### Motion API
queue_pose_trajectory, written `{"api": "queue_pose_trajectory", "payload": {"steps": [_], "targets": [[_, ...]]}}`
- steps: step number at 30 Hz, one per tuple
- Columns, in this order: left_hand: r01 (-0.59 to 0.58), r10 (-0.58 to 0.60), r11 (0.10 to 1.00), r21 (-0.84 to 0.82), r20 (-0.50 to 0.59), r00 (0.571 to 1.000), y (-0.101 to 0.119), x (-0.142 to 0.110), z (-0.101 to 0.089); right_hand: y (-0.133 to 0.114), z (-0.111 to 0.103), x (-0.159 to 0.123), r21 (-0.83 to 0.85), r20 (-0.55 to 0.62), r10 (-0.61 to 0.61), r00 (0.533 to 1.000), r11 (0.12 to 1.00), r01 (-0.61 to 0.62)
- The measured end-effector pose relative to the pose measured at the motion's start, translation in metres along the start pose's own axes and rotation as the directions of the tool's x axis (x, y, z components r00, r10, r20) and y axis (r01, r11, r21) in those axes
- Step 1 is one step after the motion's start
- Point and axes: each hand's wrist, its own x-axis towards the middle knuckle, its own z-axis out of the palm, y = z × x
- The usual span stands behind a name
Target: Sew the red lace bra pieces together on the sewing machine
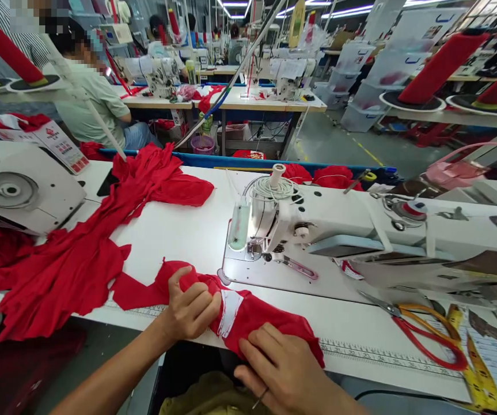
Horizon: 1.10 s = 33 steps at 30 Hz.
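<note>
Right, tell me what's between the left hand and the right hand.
A stretch of red fabric with a white patch on it lies between the left hand and the right hand, seen in the head view.

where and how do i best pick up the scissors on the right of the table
Probably by the loops: come from above and the near right with the right hand. The scissors lie flat, the red loop nearest you and the blades pointing away to the left. Mind the tape measure beside the loops.
</note>
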Motion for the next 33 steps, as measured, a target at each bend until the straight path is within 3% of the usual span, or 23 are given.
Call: {"api": "queue_pose_trajectory", "payload": {"steps": [6, 11, 14, 19, 25, 33], "targets": [[0.002, -0.002, 1.0, -0.024, -0.015, 1.0, 0.003, -0.01, 0.001, 0.009, 0.003, 0.015, 0.134, -0.055, 0.193, 0.98, 0.974, -0.184], [0.013, -0.013, 0.997, -0.081, -0.003, 1.0, 0.002, -0.014, 0.002, 0.01, 0.015, 0.021, 0.14, -0.041, 0.202, 0.978, 0.971, -0.195], [0.006, -0.005, 0.998, -0.063, 0.025, 1.0, 0.002, -0.015, 0.002, 0.008, 0.016, 0.023, 0.138, -0.001, 0.221, 0.975, 0.966, -0.218], [-0.002, 0.002, 0.998, -0.064, -0.002, 1.0, 0.003, -0.012, 0.001, 0.006, 0.007, 0.028, 0.125, 0.159, 0.363, 0.918, 0.915, -0.384], [-0.036, 0.036, 0.998, -0.046, -0.005, 0.999, 0.006, -0.008, 0.0, 0.009, 0.012, 0.034, 0.007, 0.204, 0.382, 0.901, 0.92, -0.392], [-0.025, 0.025, 0.998, -0.061, -0.001, 1.0, 0.007, -0.003, -0.002, 0.009, 0.018, 0.037, -0.055, 0.132, 0.356, 0.925, 0.935, -0.352]]}}
